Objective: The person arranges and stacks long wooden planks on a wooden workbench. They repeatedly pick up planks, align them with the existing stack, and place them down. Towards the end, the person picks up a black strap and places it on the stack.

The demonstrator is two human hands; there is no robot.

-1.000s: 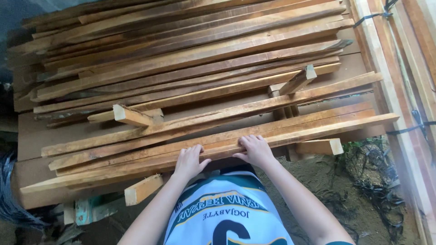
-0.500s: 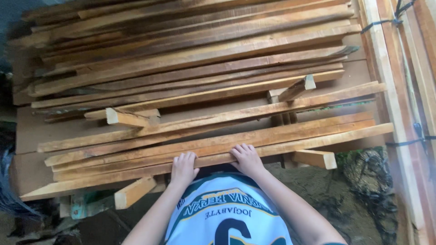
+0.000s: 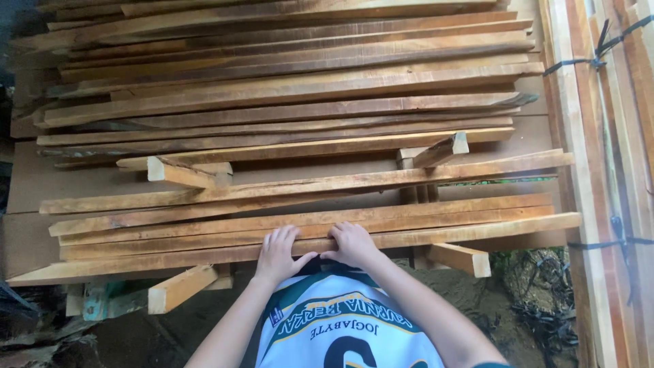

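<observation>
A stack of long reddish-brown wooden planks [image 3: 293, 88] lies across short cross blocks in front of me. My left hand [image 3: 278, 253] and my right hand [image 3: 351, 244] rest side by side on the nearest plank [image 3: 477, 232], fingers curled over its near edge, gripping it at mid-length. Both forearms reach forward over my white and green shirt [image 3: 340, 327].
Short wooden support blocks [image 3: 180, 287] [image 3: 460, 259] stick out under the stack toward me. Strapped bundles of timber [image 3: 599, 136] stand along the right. Dark soil and tangled debris [image 3: 538, 307] lie at lower right; a flat board [image 3: 27, 177] sits under the stack at left.
Both hands have shifted slightly along the nearest plank and drawn closer together; the view has tilted a little, with the stack sitting lower and nearer.
</observation>
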